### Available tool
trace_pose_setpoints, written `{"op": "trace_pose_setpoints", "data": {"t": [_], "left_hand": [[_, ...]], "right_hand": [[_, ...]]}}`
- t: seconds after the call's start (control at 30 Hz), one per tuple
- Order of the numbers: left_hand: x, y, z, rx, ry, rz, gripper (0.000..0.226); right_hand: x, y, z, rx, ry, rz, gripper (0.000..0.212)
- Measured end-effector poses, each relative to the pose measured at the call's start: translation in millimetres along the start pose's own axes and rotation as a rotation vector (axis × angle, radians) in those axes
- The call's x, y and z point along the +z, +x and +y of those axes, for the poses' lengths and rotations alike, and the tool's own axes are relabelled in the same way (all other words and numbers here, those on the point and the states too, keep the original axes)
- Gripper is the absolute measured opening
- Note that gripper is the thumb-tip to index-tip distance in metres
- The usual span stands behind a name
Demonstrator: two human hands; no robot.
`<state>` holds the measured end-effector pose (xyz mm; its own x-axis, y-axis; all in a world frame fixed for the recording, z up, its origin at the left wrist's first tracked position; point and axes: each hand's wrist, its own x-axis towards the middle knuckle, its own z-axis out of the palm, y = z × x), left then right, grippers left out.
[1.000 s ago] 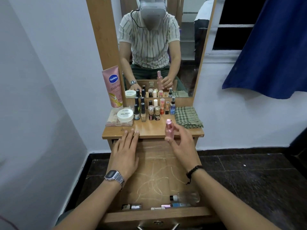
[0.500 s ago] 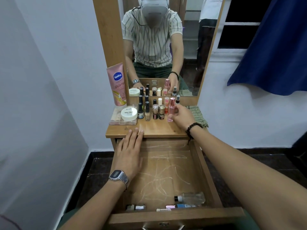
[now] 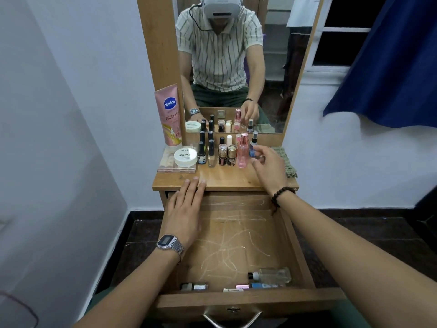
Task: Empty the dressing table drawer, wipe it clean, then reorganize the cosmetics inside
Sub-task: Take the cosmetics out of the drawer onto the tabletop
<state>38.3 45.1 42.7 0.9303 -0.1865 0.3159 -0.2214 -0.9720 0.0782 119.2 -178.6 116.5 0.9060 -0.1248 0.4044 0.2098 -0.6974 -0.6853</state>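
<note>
- Drawer (image 3: 293, 235) of the dressing table is seen pulled fully out, its scratched wooden floor mostly bare.
- At the near end of the drawer a clear bottle (image 3: 272, 275) with a black cap is seen lying on its side; just in front of it, against the front wall, a pink-capped blue item (image 3: 260, 285), a small white item (image 3: 233, 290) and a small silvery item (image 3: 194, 286) are laid flat.
- The left hand (image 3: 184, 214), with a metal watch (image 3: 169, 243) on the wrist, is laid flat with straight fingers over the far left part of the drawer; its fingertips (image 3: 195, 179) are rested on the front edge of the tabletop (image 3: 227, 178), and nothing is held.
- The right hand (image 3: 269, 166), with a dark bead bracelet (image 3: 280, 194) on the wrist, is held above the right of the tabletop, fingers loosely spread and empty, just beside the pink perfume bottle (image 3: 243, 151).
- The pink perfume bottle is stood upright on the tabletop, at the right end of a row of small nail-polish bottles (image 3: 222, 153); a small blue spray bottle (image 3: 253, 145) is stood just behind the fingers.
- A white jar (image 3: 185, 157) is set on a flat palette (image 3: 170, 165) at the left, with a pink Vaseline tube (image 3: 169, 114) propped against the mirror frame behind it.
- A folded green checked cloth (image 3: 289, 164) is partly hidden behind the right hand.
</note>
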Motion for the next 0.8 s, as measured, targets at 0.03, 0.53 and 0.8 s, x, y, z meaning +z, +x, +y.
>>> {"op": "trace_pose_setpoints", "data": {"t": [0.03,0.53,0.8], "left_hand": [[0,0,1,-0.002,0.0,-0.003,0.1],[1,-1,2,-0.004,0.01,0.024,0.098],[1,-4,3,0.02,0.027,0.043,0.097]], "right_hand": [[-5,-11,0,-0.053,0.009,0.021,0.032],[-58,-121,22,-0.418,-0.65,-1.441,0.076],[-49,-132,27,-0.569,-0.683,-1.415,0.067]]}}
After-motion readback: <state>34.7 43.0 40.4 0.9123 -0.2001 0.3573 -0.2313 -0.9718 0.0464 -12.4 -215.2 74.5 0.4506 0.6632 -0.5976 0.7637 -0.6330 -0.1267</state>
